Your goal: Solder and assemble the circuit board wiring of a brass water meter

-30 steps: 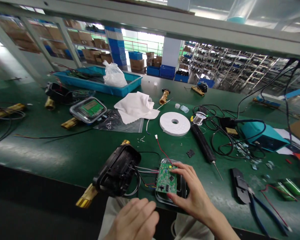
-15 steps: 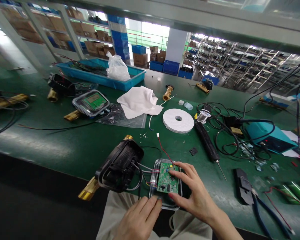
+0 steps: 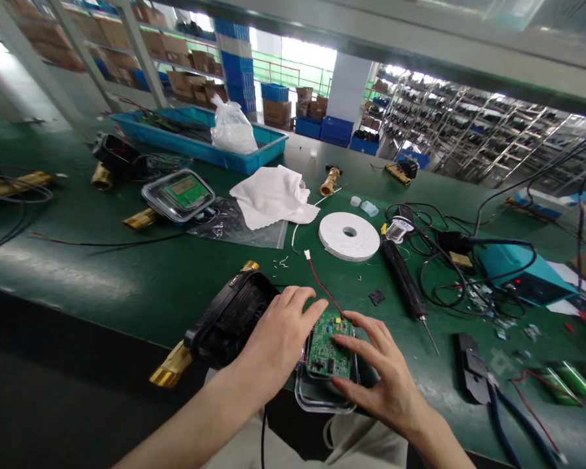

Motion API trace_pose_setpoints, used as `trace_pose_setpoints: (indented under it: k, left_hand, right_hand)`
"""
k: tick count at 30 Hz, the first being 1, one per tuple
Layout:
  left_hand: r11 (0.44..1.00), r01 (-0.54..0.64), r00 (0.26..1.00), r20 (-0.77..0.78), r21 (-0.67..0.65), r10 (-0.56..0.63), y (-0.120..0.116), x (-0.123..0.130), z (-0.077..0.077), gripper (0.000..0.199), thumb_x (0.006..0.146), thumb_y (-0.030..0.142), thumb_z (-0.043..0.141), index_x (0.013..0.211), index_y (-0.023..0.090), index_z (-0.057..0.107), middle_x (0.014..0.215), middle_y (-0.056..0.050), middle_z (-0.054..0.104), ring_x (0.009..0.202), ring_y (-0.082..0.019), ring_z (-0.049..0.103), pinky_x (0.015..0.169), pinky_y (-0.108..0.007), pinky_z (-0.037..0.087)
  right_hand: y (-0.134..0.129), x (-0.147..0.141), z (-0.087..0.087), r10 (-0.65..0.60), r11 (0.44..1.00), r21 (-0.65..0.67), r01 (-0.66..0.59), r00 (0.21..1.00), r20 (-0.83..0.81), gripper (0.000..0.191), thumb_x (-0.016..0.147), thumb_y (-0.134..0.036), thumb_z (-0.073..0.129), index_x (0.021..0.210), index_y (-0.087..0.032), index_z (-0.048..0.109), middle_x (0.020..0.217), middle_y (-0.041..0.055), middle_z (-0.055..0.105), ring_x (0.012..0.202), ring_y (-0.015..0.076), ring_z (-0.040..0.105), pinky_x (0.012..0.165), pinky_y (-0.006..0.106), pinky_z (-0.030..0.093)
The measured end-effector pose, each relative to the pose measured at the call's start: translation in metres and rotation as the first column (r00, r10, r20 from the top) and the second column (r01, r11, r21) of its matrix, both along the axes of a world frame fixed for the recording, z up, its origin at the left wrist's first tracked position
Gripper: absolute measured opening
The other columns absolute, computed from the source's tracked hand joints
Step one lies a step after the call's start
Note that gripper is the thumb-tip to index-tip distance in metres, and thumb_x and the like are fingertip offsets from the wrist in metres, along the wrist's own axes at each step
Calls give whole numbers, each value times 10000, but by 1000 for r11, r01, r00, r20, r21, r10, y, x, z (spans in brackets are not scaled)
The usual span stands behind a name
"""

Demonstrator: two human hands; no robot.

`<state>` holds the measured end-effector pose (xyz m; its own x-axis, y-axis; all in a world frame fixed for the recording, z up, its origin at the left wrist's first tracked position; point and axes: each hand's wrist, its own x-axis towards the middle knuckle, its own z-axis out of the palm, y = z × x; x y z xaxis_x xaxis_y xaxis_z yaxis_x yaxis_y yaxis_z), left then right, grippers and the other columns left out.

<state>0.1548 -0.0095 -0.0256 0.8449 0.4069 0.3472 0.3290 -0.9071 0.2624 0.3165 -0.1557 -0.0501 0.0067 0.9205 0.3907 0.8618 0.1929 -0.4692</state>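
A green circuit board [image 3: 328, 358] lies in a clear plastic case [image 3: 325, 405]. My right hand [image 3: 378, 368] is closed about the board, fingertips on its top and edge, thumb at its lower edge. My left hand [image 3: 286, 335] reaches over the board's left side, index finger apart from the others and close to its upper left corner. Its thumb and the wires beneath it are hidden. A red-and-black lead with a white plug [image 3: 307, 255] runs up from the board. Left of my hands, an open black housing [image 3: 224, 312] sits on a brass pipe fitting [image 3: 170, 366].
Right of the hands lie a soldering iron [image 3: 405, 280], blue-handled cutters [image 3: 498, 397] and green batteries [image 3: 564, 384]. Farther back are a white tape roll [image 3: 332, 238], a white cloth [image 3: 273, 198], a finished-looking meter [image 3: 178, 195], a blue tray [image 3: 268, 153] and a teal soldering station [image 3: 522, 273].
My left hand has moved up from the case's lower edge to the board's upper left, now covering the wires. My right hand stays on the board.
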Motion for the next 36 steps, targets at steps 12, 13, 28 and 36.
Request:
trace_pose_setpoints:
  k: [12,13,28,36]
  left_hand:
    - [991,104,969,-232,89,-80,26,12,10,276,679,-35,424,793,134,610,686,-48,623,754,-176,603,1058,-406,355]
    - [992,84,970,-234,90,-61,25,11,11,278,679,-35,419,790,137,606,646,-36,607,697,-172,593,1042,-408,373]
    - [965,138,975,142,223,-172,-63,-42,-67,217,916,132,380,937,154,594,848,-52,637,760,-185,580,704,-330,410]
    - [989,150,975,166,6,-149,-54,-45,-64,278,947,255,361,785,186,576,787,-37,592,728,-191,529,660,-332,416]
  right_hand:
    - [2,9,-9,8,997,-80,-13,998,-60,508,751,-389,683,1232,-301,547,1342,70,465,1107,233,459,906,452,481]
    - [3,10,-10,13,995,-101,-20,998,-66,504,749,-392,685,1227,-300,555,1336,69,475,1112,233,459,912,450,481]
    - [4,8,-6,31,980,-194,-37,999,-35,477,760,-413,673,1209,-286,572,1324,83,498,1133,253,455,913,479,478]
    - [4,5,-4,54,972,-232,-49,998,13,457,810,-421,615,1237,-272,547,1350,84,467,1156,260,428,932,490,462]
